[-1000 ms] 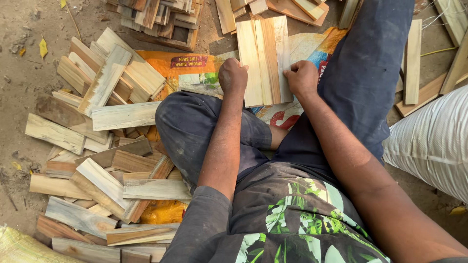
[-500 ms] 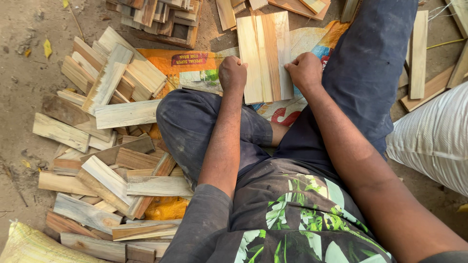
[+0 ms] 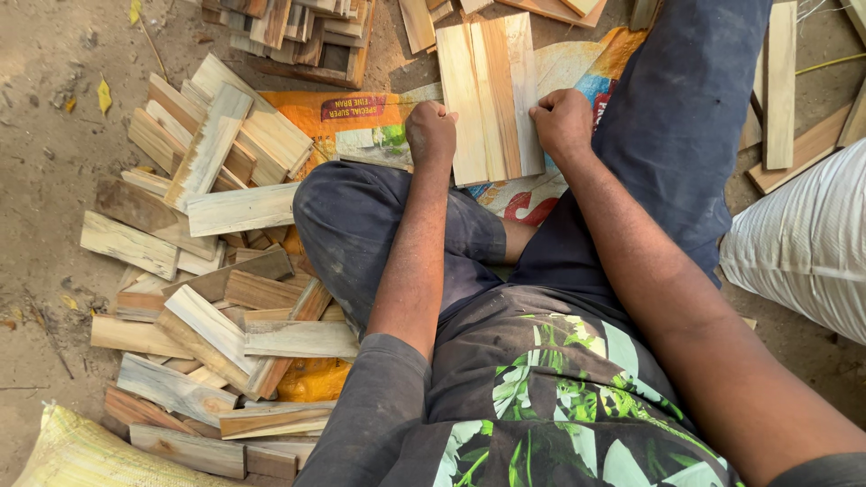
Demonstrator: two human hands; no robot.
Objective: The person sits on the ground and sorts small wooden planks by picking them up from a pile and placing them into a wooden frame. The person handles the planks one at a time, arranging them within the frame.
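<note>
Against the earlier frames both fists stay put: left hand [image 3: 431,133] and right hand [image 3: 561,122], fingers curled, flank the wooden slats [image 3: 492,95] lying flat on the printed sack [image 3: 361,126], alignment apparently ongoing.

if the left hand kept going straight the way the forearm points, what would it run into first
The left hand, a fist at the left edge of the flat wooden slats, points up the picture. Straight on, it would probably cross the printed sack first, then meet the stacked wood pieces; depth is unclear.
</note>
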